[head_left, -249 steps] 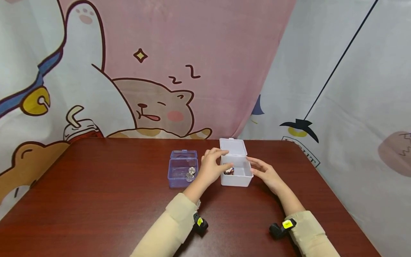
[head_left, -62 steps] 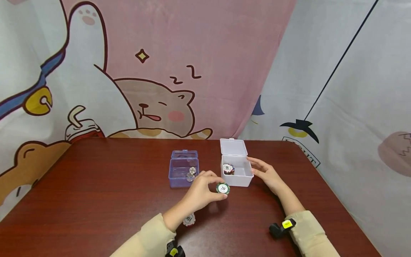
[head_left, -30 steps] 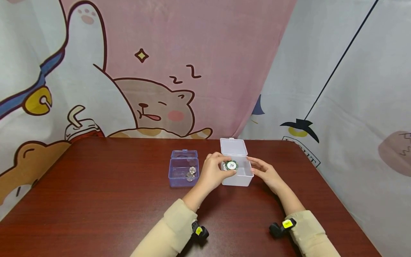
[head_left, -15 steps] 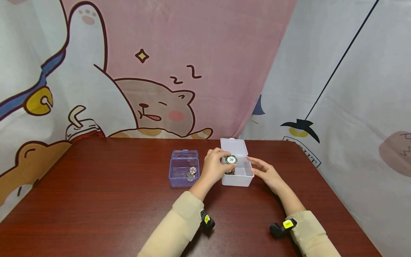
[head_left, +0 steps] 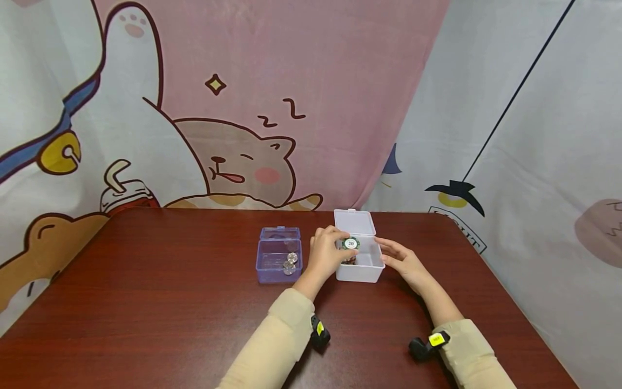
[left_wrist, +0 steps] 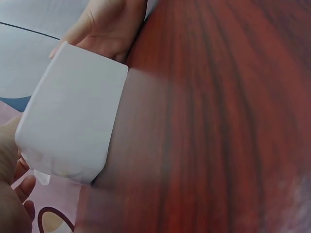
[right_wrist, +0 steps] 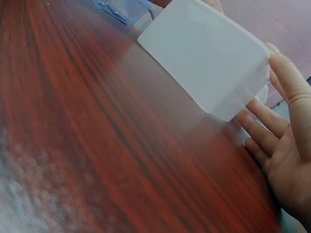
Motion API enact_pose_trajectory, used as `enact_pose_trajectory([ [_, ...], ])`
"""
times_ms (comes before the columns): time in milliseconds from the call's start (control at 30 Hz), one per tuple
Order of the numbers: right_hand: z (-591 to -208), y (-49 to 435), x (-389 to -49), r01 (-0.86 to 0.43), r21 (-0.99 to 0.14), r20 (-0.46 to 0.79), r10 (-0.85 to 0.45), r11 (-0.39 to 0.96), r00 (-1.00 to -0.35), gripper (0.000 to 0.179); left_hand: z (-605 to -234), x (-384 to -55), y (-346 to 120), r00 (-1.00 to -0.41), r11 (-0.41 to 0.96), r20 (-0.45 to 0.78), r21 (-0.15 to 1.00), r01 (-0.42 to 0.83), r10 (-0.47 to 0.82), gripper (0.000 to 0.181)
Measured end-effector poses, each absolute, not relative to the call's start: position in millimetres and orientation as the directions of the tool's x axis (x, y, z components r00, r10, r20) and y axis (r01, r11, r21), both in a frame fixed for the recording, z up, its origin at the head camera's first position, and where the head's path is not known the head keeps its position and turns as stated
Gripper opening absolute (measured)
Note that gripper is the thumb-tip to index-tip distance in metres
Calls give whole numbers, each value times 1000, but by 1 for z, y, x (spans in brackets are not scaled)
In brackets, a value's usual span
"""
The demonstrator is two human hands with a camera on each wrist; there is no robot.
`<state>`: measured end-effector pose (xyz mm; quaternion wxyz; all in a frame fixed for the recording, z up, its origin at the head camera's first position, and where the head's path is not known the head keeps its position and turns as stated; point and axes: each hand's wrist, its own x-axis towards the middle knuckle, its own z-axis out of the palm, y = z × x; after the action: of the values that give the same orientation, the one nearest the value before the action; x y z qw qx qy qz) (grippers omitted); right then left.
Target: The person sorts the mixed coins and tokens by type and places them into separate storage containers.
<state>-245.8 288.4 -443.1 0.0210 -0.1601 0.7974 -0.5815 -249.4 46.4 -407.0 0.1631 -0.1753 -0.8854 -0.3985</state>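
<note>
My left hand [head_left: 323,251] pinches a green-edged poker chip [head_left: 351,243], marked 20, between thumb and fingers over the left side of the open white plastic box [head_left: 367,273]. Below it in the box, the edges of other poker chips [head_left: 350,261] show, partly hidden by the thumb. My right hand [head_left: 404,263] rests against the box's right side. In the right wrist view its thumb lies at the rim corner of the white box [right_wrist: 204,53], with the other fingers loosely extended along the side. The left wrist view shows only the outside of the white box [left_wrist: 75,107].
Left of the white box stands an open clear blue box [head_left: 272,275] with several silver coins [head_left: 290,263] in it. Both boxes are on a dark red wooden table [head_left: 170,302]. A cartoon-printed curtain [head_left: 350,97] hangs behind the table.
My left hand has brought the 20 chip from above the table in front up over the white box. A white chip seen earlier on the table is out of sight. The right hand stays put.
</note>
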Motion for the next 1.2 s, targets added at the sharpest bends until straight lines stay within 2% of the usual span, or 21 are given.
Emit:
enact_pose_trajectory([
  [333, -423, 279, -234, -231, -928, 143, -293, 294, -945, 47, -406, -247, 46, -881, 660, 430, 607, 443, 196, 37],
  [500, -434, 284, -240, -229, -938, 152, -286, 260, -946, 47, -406, -245, 46, -884, 656, 421, 611, 443, 205, 36],
  [767, -441, 288, -245, -247, -935, 171, -287, 254, -943, 47, -400, -237, 41, -880, 505, 434, 724, 469, 196, 39],
  [1000, -437, 285, -242, -245, -937, 170, -286, 251, -943, 47, -392, -220, 32, -841, 381, 490, 749, 541, 231, 42],
  [1200, -441, 287, -244, -250, -933, 175, -280, 260, -944, 47, -390, -207, 20, -834, 309, 502, 775, 552, 231, 43],
])
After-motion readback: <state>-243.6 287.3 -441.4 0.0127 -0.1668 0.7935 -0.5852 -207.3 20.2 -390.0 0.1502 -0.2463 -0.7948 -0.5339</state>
